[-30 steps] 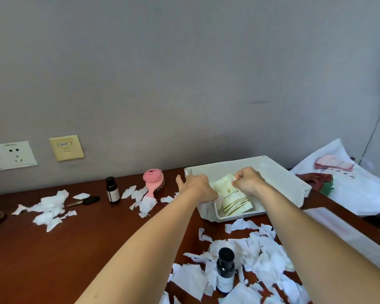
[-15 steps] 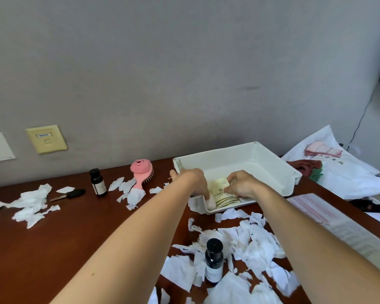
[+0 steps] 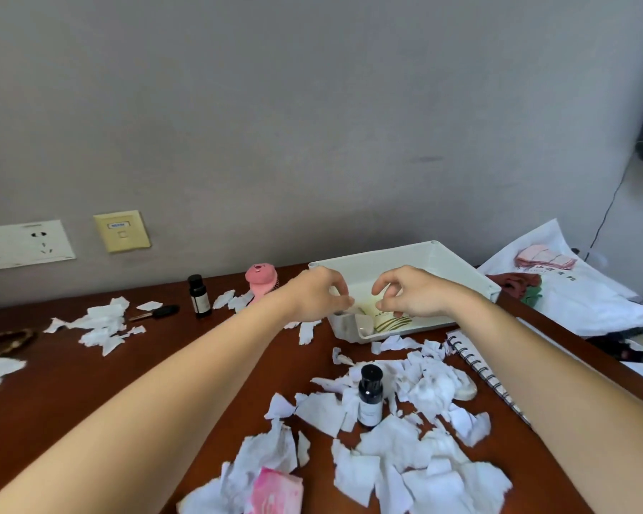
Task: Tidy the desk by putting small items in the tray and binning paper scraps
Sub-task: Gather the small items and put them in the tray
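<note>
My left hand point(image 3: 318, 295) and right hand point(image 3: 414, 295) hover over the rigid white plastic tray point(image 3: 461, 267) at the counter's far edge, each grip loose, fingers curled, holding nothing. The glossy cream packet point(image 3: 388, 321) lies flat in its near corner, safely contained. Soft, ragged paper scraps point(image 3: 424, 396) litter the near edge, not yet binned.

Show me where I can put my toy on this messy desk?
Best spot: the bare wood of the desk near left, between the left scrap pile and the big scrap pile. The tray is bare at its back. Crowded around the front bottle and beside the notebook.
</note>
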The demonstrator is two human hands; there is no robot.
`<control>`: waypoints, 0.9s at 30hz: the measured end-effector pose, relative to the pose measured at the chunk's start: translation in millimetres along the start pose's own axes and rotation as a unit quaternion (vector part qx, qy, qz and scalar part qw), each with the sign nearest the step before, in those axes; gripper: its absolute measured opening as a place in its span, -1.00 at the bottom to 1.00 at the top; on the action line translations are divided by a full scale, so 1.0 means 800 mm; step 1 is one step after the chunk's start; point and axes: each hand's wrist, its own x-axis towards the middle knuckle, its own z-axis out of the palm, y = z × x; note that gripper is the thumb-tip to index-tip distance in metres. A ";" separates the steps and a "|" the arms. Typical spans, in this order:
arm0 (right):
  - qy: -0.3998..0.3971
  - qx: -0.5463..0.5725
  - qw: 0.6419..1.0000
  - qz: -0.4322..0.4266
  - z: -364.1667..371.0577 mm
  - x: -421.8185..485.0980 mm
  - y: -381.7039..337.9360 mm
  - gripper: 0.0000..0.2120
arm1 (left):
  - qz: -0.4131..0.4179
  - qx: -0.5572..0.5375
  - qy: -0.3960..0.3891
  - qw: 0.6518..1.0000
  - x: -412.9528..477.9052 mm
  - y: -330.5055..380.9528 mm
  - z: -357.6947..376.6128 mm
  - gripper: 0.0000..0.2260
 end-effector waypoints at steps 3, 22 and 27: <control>-0.008 -0.025 0.999 -0.044 0.000 -0.040 -0.024 -0.73 | 0.024 0.013 -0.018 0.999 -0.056 0.003 -0.014 -0.73; 0.051 -0.179 0.978 -0.095 0.073 -0.144 -0.054 -0.75 | -0.113 0.127 -0.117 0.979 -0.252 -0.005 0.046 -0.45; 0.070 -0.171 0.978 -0.095 0.080 -0.148 -0.056 -0.72 | -0.140 0.163 -0.076 0.974 -0.258 0.003 0.068 -0.38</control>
